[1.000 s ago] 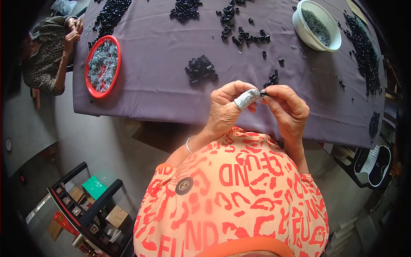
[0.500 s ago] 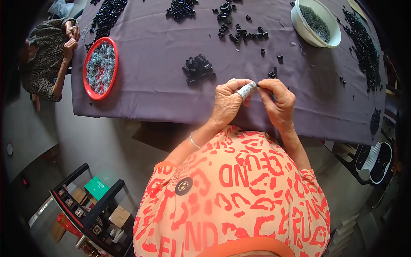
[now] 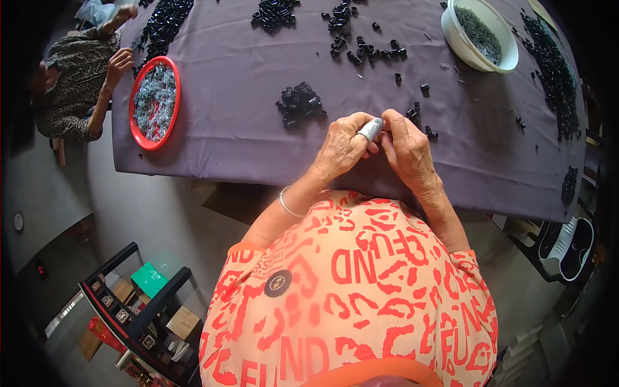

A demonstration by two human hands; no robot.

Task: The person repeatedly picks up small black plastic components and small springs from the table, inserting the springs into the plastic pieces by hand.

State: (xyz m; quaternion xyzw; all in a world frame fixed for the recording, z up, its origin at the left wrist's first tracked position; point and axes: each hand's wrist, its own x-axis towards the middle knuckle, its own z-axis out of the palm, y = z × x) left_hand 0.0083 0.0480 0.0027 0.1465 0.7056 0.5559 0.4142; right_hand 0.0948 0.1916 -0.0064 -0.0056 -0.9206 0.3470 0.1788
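My left hand is closed, with a pale grey wrap around one finger. Against its fingertips, my right hand is pinched; whatever lies between the fingers is hidden. Just beyond my right hand lie a few small black parts on the purple cloth. To the left of my hands sits a small pile of black parts. Several more black parts are scattered farther back.
A red tray of clear pieces stands at the left, and a white bowl of similar pieces at the back right. Black heaps lie at the back and right. Another person sits at the left edge of the table.
My hands have moved slightly away from me and drawn together, and the black part between them has gone out of sight. The other person's hands have moved apart.
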